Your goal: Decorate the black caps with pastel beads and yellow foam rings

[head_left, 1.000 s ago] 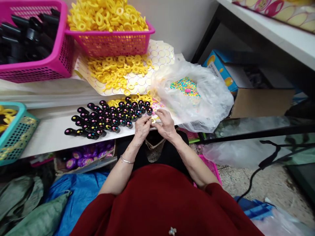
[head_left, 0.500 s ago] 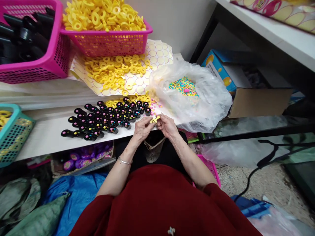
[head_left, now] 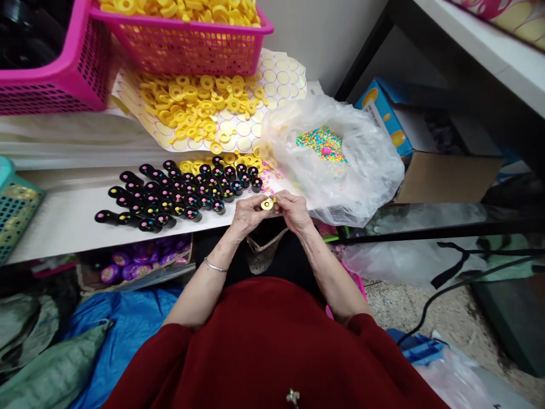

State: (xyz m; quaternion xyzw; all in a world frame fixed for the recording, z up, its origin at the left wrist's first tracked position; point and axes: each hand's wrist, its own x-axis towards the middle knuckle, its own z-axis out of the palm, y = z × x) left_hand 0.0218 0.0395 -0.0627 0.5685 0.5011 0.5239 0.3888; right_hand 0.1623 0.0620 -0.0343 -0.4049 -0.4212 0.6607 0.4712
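My left hand (head_left: 247,216) and my right hand (head_left: 294,210) meet at the front edge of the white table. Between their fingertips is a small yellow plastic ring piece (head_left: 267,204) with a dark circle at its centre. My left hand pinches its left side; the right fingers are closed at its right side, over a small tab. Just left of my hands, several black tubes (head_left: 162,220) stand in rows, with coloured beads in their tops. Behind them lie loose yellow ring pieces (head_left: 191,122). Small pink bits (head_left: 272,183) are scattered beyond my fingers.
A clear plastic bag (head_left: 370,165) of coloured beads (head_left: 322,142) lies right of centre. Pink baskets (head_left: 191,48) stand at the back, a teal basket (head_left: 19,210) at the left. A blue cardboard box (head_left: 447,179) sits at the right. Purple items (head_left: 136,261) lie below the table.
The yellow ring piece has turned so its round face shows more fully, and its tab is now at my right fingers. The view has shifted a little; the tubes look unchanged.
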